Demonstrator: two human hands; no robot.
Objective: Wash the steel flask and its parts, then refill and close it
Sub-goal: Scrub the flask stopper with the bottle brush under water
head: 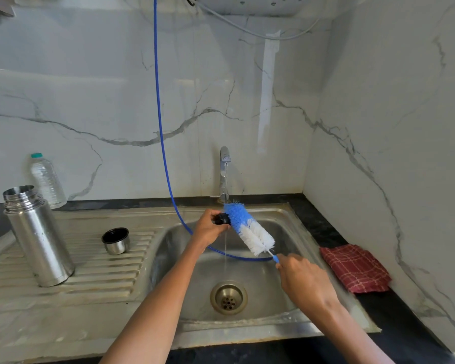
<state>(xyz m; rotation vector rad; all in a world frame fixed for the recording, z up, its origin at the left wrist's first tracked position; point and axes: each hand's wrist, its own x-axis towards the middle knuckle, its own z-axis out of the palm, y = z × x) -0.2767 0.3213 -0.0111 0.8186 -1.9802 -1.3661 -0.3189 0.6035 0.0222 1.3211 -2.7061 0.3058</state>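
Observation:
The steel flask (38,236) stands upright and uncapped on the ribbed drainboard at the left. Its steel cup lid (116,240) sits mouth up a little to the right of it. My left hand (208,227) grips a small black stopper (222,218) over the sink basin, under a thin stream of water from the tap (225,169). My right hand (304,281) holds the handle of a blue and white bottle brush (248,228). The blue bristle end touches the stopper.
A steel sink (292,232) with a round drain (228,297) lies below the hands. A blue hose (160,114) hangs from above into the basin. A clear plastic bottle (46,179) stands behind the flask. A red checked cloth (355,267) lies on the black counter at the right.

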